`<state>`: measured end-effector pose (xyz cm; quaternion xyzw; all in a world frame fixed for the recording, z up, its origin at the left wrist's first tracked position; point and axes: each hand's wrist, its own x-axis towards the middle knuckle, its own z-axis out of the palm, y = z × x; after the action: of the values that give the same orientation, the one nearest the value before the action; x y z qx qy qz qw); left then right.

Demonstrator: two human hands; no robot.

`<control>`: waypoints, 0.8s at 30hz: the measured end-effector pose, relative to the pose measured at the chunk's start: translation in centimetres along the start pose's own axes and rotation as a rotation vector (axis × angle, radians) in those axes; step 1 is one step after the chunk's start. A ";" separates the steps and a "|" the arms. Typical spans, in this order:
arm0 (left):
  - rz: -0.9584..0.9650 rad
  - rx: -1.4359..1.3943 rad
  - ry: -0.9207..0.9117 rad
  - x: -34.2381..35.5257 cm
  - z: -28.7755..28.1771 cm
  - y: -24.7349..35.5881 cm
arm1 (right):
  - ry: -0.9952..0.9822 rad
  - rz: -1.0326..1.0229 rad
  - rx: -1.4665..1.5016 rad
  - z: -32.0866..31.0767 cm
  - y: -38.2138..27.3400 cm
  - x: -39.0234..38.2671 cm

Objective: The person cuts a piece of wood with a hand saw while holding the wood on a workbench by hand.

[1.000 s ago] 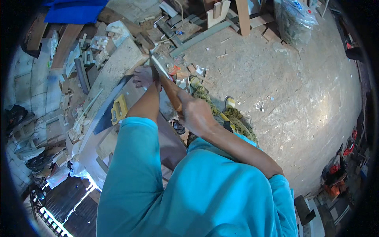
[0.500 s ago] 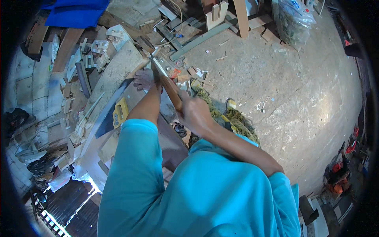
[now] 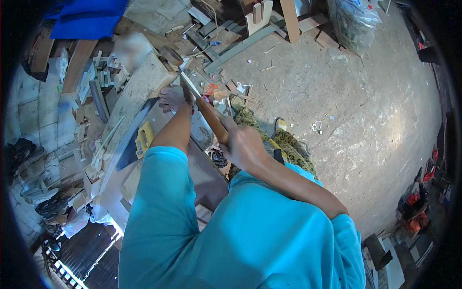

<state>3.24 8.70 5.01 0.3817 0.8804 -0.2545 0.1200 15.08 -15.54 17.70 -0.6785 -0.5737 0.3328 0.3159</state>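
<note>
My right hand (image 3: 244,144) is closed round the brown wooden handle of a long tool (image 3: 211,119). The tool slants up and left, narrowing into a pale, blade-like part whose exact kind I cannot make out. Just left of the blade, my left hand (image 3: 172,98) rests on the brown board (image 3: 156,115) at the bench, fingers apart and pressed down. Part of that hand is hidden by its own wrist and the tool. A handsaw (image 3: 143,139) with a yellow handle lies beside my left forearm. Near the tool's far end is a dark, rounded brown piece (image 3: 171,55).
The worn bench top (image 3: 137,84) runs diagonally on the left, with wood offcuts (image 3: 98,149) heaped along it. Blue sheeting (image 3: 89,19) lies far left. A filled clear plastic bag (image 3: 356,26) stands at the back right. Scraps litter the concrete floor (image 3: 337,106).
The whole view has shifted slightly left and up. My right hand and the tool have moved a little; the left hand stays on the board. The dark rounded piece now looks broader.
</note>
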 end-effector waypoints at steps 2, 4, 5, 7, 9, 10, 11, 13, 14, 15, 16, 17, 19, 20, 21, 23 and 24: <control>0.094 -0.184 0.391 1.8 4.6 -1.9 | -0.016 -0.017 0.031 -2.2 -1.3 -3.3; 0.197 -0.386 0.793 2.3 5.9 -1.9 | -0.015 -0.046 0.041 -1.9 -0.3 -4.3; 0.181 -0.384 0.800 2.9 6.1 -1.7 | -0.013 -0.070 0.054 -1.7 0.0 -4.4; 0.202 -0.379 0.802 2.7 6.9 -0.7 | 0.008 -0.034 0.038 -0.4 -0.4 -1.8; 0.153 -0.284 0.888 2.8 6.9 -0.5 | -0.041 -0.025 -0.056 2.4 0.2 0.8; 0.161 -0.279 0.889 2.5 6.6 -0.5 | -0.037 -0.017 -0.053 2.7 0.6 0.7; 0.187 -0.335 0.803 2.3 6.1 -0.5 | 0.024 -0.026 -0.004 3.0 1.1 0.5; 0.194 -0.392 0.715 2.3 6.1 -0.7 | 0.071 -0.045 0.044 2.0 0.7 0.0; 0.178 -0.396 0.794 2.8 6.3 -0.6 | -0.052 0.009 0.023 0.6 -0.2 -1.1; 0.174 -0.389 0.864 3.0 7.1 -0.9 | -0.174 0.080 0.004 -0.3 -0.9 -2.8; 0.168 -0.388 0.861 3.4 7.3 -1.1 | -0.180 0.079 0.003 -0.6 -0.7 -4.0; 0.182 -0.379 0.852 3.9 7.5 -1.4 | -0.102 0.047 0.069 -0.9 -0.5 -5.2; 0.194 -0.373 0.845 4.5 7.6 -1.1 | -0.022 0.011 0.135 -0.6 -0.1 -5.0; 0.182 -0.401 0.840 4.8 7.6 -0.7 | -0.034 0.004 0.056 0.2 0.2 -3.4; 0.186 -0.429 0.834 4.7 7.7 -0.2 | -0.035 0.006 -0.025 1.0 0.4 -2.2; 0.150 -0.339 0.895 2.4 7.1 0.9 | 0.024 0.006 -0.008 3.2 0.8 0.1; 0.086 -0.231 0.950 2.0 7.3 0.2 | 0.052 0.000 0.019 3.7 0.2 0.4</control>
<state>2.15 6.10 -2.00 0.4758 0.8437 0.0523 -0.2431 12.24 -15.00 15.33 -0.6840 -0.5620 0.3203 0.3372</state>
